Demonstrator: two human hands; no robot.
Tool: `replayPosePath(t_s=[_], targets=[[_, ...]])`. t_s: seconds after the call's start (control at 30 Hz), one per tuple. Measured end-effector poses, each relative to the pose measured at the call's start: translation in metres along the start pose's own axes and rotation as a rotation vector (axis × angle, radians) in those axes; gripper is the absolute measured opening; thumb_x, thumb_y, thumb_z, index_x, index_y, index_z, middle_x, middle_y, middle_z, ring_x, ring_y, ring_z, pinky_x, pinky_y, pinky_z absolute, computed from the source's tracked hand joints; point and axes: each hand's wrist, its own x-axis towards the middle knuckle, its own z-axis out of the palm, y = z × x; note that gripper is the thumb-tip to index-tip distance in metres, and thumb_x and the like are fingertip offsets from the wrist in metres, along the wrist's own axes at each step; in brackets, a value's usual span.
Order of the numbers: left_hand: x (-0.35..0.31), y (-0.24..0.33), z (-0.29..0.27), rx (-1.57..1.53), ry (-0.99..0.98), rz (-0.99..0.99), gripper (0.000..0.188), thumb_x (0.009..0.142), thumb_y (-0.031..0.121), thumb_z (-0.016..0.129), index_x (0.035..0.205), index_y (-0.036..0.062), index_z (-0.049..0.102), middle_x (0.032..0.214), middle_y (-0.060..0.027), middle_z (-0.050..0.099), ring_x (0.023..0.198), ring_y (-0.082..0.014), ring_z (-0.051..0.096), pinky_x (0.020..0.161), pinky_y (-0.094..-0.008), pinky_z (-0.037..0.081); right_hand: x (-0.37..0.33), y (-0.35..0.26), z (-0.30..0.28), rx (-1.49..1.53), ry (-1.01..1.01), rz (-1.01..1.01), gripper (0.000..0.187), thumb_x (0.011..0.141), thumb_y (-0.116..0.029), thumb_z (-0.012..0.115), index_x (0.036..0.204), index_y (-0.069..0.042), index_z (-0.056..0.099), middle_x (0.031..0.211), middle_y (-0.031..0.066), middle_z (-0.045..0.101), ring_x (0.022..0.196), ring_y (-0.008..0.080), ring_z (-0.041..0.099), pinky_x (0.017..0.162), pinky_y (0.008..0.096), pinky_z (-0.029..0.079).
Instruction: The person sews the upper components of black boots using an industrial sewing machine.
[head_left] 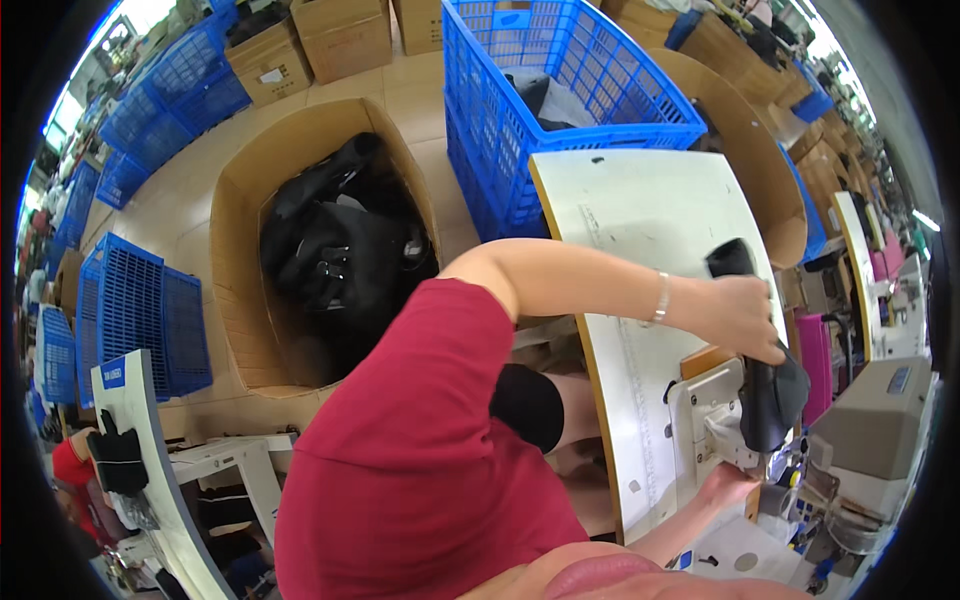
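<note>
My left hand (745,315) reaches over the white work table (640,230) with its fingers curled over a black, shiny, boot-shaped piece (772,400). One dark end of it shows behind my wrist, and the wider end hangs past my fingers. My right hand (730,485) is low beside the metal machine parts (778,465), near the lower end of the black piece. Its fingertips are hard to make out there. A pale metal plate (705,410) is set in the table next to the piece.
A cardboard box (235,290) full of black pieces with metal buckles stands across from the table. Blue plastic crates (500,150) are stacked against the table's far end. More blue crates (145,310) stand at left. A grey machine housing (880,415) is at right.
</note>
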Motion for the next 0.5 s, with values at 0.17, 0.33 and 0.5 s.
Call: replayPosePath(t_s=[0.17,0.33,0.5], targets=[[-0.12,-0.031,-0.087,0.056,0.158,-0.413,0.04,0.074,0.018,0.059,0.114,0.0193,0.062,0.105,0.0024,0.066,0.092,-0.0152,0.064,0.077,-0.0297,0.053,-0.003,-0.005,-0.016,-0.146,-0.06,-0.025,0.044,0.098,-0.031,0.036,0.132,-0.004,0.042,0.133,0.0116,0.046,0.12,0.026,0.045,0.106,0.0426,0.032],[-0.227,-0.011,-0.207,0.806,-0.126,-0.993,0.048,0.07,0.015,0.067,0.117,0.0152,0.06,0.11,-0.002,0.064,0.094,-0.0204,0.062,0.079,-0.0333,0.049,-0.011,-0.004,0.003,-0.066,0.185,-0.033,0.045,0.097,-0.032,0.038,0.132,-0.003,0.043,0.132,0.0126,0.047,0.12,0.0268,0.045,0.106,0.0429,0.032],[-0.296,0.017,-0.205,0.119,-1.431,-1.407,0.052,0.074,0.035,0.071,0.118,0.011,0.059,0.109,-0.0089,0.064,0.096,-0.0266,0.063,0.082,-0.038,0.049,-0.014,0.006,0.027,-0.037,0.278,-0.085,0.044,0.095,-0.028,0.042,0.13,-0.003,0.045,0.128,0.0133,0.049,0.118,0.0254,0.046,0.103,0.0408,0.034]])
